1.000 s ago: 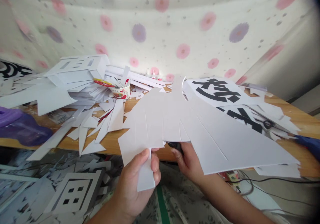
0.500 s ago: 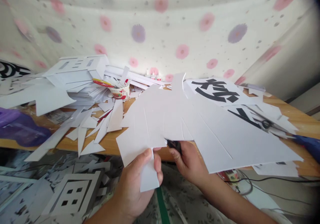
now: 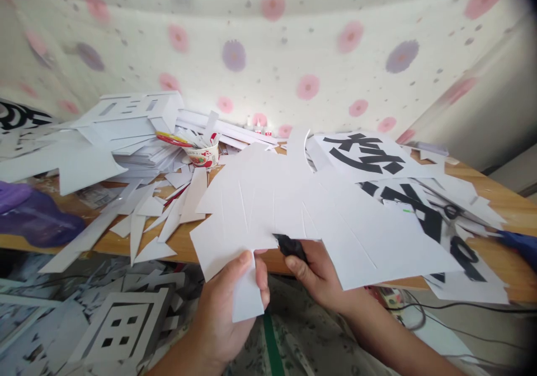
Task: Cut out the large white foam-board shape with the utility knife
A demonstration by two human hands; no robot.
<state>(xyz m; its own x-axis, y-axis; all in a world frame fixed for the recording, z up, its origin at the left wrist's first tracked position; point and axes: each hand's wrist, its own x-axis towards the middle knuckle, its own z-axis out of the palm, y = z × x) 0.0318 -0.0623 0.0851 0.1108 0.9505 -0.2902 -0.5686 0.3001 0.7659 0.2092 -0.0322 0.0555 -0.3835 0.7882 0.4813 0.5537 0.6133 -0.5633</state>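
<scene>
I see the left hand (image 3: pixel 235 309) clenched on a narrow tab at the near edge of a large white cut sheet (image 3: pixel 293 214), thumb on top, fingers (image 3: pixel 262 275) wrapped under it. The sheet is held up over the front edge of the wooden table (image 3: pixel 516 208), with several slits cut into it. The right hand (image 3: pixel 321 278) sits just under the sheet's near edge, fingers closed on a small black tool (image 3: pixel 291 246), probably a cutter, though the blade end is hidden against the sheet. On the table to the right lie sheets with black characters (image 3: pixel 361 155). Behind on the left there's a stack of white cutouts (image 3: pixel 130 118), a paper cup (image 3: pixel 204 154) holding pens, and loose white offcuts (image 3: pixel 155 219). A purple bag (image 3: pixel 33 219) sits at far left. More cutouts lie on the floor (image 3: pixel 117 323) below.
</scene>
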